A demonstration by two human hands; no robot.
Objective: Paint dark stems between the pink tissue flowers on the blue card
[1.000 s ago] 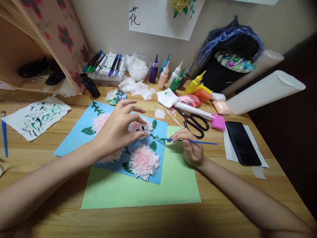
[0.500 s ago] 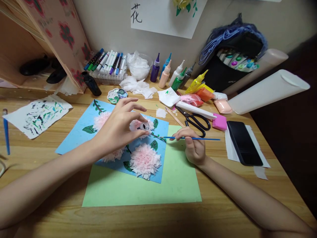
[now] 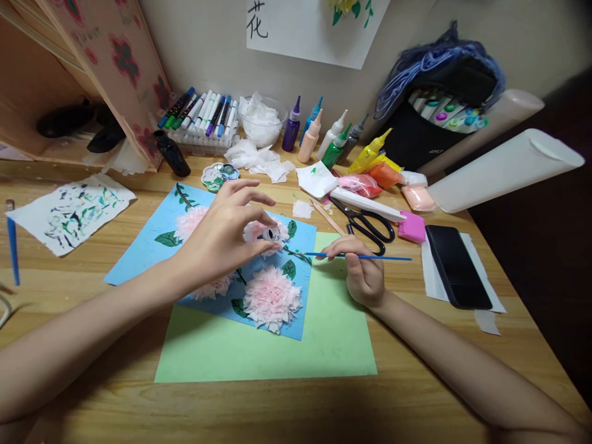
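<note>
- We see the right hand point(image 3: 363, 277) closed around a thin blue paintbrush point(image 3: 393, 258), its handle pointing right and its tip pointing left.
- The brush tip is at the brown twig point(image 3: 293, 251) near the right edge of the blue sheet point(image 3: 139, 253); we cannot tell whether bristles and surface touch.
- Our left hand point(image 3: 226, 231) pinches a small whitish container point(image 3: 269, 234), perhaps a bottle cap, between thumb and finger, the other fingers spread. Its opening faces us and looks dark inside.
- The blue sheet lies tilted on the bench point(image 3: 416, 382), partly over a pale green sheet point(image 3: 268, 364).
- On it we see puffy, ruffled pink flowers, paler toward their ragged edges; the front flower point(image 3: 272, 298) is the fullest in view, while our left hand and forearm partly cover others.
- Dark green leaves with black veins sit beside the blooms, and small green leaves line the brown twigs.
- Beyond the sheet we see a flower-shaped palette point(image 3: 213, 177) smeared with green, and a black bottle point(image 3: 172, 153).
- Black-handled scissors point(image 3: 380, 227) lie near our right hand.
</note>
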